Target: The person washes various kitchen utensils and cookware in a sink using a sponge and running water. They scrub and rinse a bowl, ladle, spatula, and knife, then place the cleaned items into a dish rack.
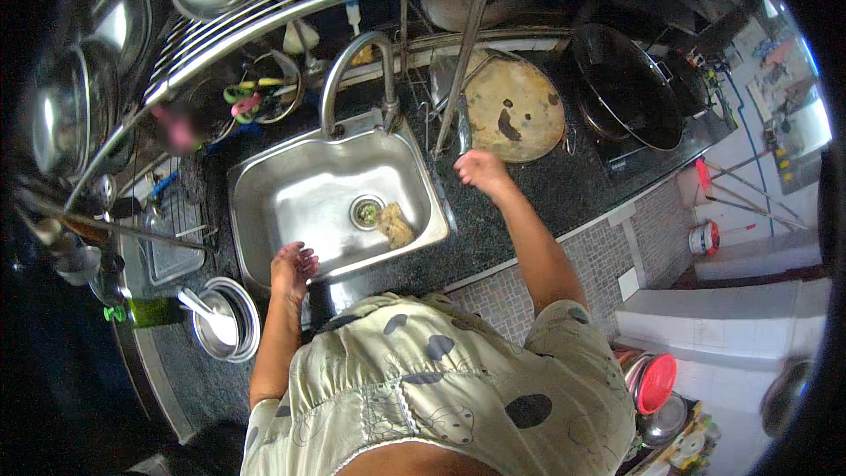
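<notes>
My left hand point(292, 269) is over the near left rim of the stainless steel sink point(436, 211), its fingers apart and holding nothing. Curled fingers form my right hand point(481, 170), above the dark stone counter to the right of the sink. It meets the lower end of a grey handle-like piece point(464, 129); whether it grips this is not clear. A crumpled tan cloth or scrubber point(395, 226) lies in the sink beside the drain point(366, 211), which has green scraps in it. The curved metal faucet point(357, 46) rises behind the basin. A round, stained board or lid point(519, 112) lies beyond my right hand.
A metal dish rack point(297, 10) arches over the sink and its post comes down near my right hand. A large dark pan point(628, 86) stands on the stove at right. Stacked steel bowls point(254, 324) and a green-filled bottle point(155, 313) are at lower left.
</notes>
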The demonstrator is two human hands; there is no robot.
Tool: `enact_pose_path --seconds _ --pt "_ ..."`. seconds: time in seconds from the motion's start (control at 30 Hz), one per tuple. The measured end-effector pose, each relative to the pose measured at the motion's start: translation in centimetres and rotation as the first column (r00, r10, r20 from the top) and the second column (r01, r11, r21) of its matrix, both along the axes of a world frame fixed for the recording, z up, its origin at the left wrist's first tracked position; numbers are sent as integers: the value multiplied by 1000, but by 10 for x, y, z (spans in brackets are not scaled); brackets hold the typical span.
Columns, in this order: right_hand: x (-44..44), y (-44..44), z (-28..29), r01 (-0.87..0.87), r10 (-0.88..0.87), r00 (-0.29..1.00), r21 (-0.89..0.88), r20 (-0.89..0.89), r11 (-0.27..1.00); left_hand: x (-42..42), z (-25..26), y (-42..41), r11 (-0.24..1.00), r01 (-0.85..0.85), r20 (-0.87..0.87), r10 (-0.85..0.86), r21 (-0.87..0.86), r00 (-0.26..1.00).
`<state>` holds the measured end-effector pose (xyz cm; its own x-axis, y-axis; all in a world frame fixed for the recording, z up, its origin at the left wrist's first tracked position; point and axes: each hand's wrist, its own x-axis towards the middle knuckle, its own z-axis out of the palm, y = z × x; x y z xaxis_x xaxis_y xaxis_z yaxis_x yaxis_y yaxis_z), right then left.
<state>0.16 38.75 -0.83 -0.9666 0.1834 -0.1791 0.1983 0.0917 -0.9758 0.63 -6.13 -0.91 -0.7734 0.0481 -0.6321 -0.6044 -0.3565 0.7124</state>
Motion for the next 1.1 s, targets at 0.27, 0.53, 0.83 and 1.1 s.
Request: enact_pose_path --seconds 0.27,0.53,0.83,1.1 --pt "-127 73 7 300 -398 916 727 -40 617 4 -8 23 999 -19 9 19 49 1000" --pt "-176 63 28 347 -587 783 638 206 687 37 7 28 988 -124 23 126 -95 992" --pt "-175 91 -1 433 -625 767 601 146 672 49 7 41 987 -150 26 151 -59 988" --pt "-101 120 0 623 -607 782 -216 141 752 48 3 61 995 -72 17 73 -75 997"
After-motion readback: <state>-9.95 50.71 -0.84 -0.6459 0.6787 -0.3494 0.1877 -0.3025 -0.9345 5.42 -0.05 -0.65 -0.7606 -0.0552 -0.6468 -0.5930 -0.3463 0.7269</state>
